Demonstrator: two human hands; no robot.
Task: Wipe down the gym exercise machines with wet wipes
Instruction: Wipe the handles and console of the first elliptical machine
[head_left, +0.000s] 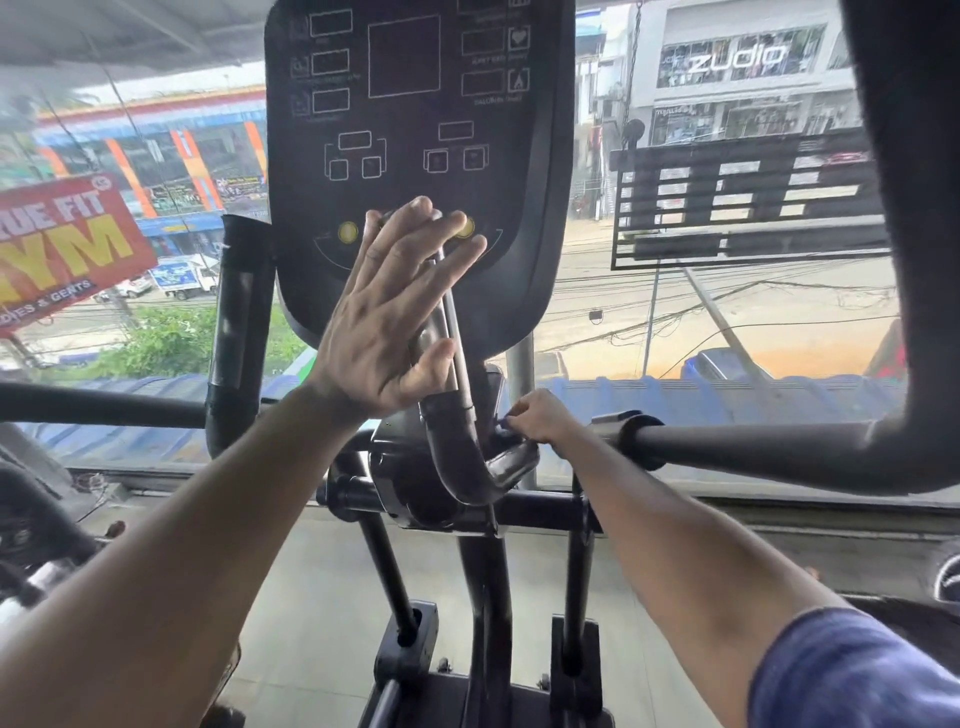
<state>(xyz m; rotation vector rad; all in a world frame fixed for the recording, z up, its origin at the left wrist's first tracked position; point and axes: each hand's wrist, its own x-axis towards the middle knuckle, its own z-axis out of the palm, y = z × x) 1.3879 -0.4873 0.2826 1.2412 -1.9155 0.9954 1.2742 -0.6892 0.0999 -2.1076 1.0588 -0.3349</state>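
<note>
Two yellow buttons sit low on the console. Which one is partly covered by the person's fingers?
The right yellow button: the left hand's fingertips overlap it, while the left yellow button shows whole beside the hand.

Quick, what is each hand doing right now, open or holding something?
Left hand: open, fingers straight, flat against the console.
Right hand: curled, pinching something small and dark below the console; what it is cannot be told.

Head-worn camera looks forward and down, close to the console (410, 156).
</note>
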